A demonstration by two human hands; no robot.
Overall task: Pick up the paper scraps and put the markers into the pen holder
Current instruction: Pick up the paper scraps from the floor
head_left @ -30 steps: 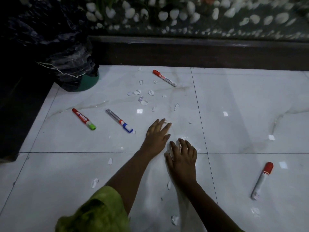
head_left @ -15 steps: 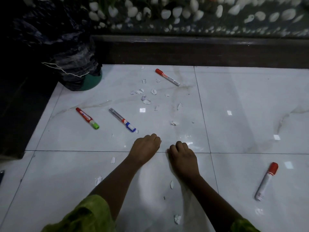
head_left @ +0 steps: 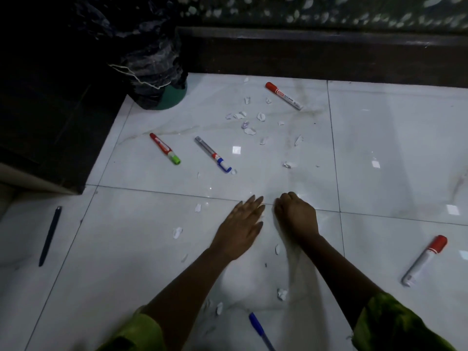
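Torn paper scraps [head_left: 249, 122] lie scattered over the white tiled floor [head_left: 392, 153]. Most are clustered ahead of the hands and a few loose bits lie beside the forearms. Four markers rest flat on the tiles: a red-capped marker [head_left: 283, 96] just past the cluster, a green-capped marker [head_left: 164, 148] and a blue-capped marker [head_left: 212, 154] to its left, and a second red-capped marker [head_left: 424, 260] well apart at the right. The left hand [head_left: 240, 224] lies flat, fingers straight on the floor. The right hand [head_left: 296, 216] is clenched just beside it; what it holds, if anything, is hidden. A blue pen [head_left: 260, 333] lies between the forearms and a dark pen [head_left: 50, 235] far left. A bin [head_left: 152, 79] lined with a black bag stands in the corner by a dark skirting board [head_left: 316, 57].
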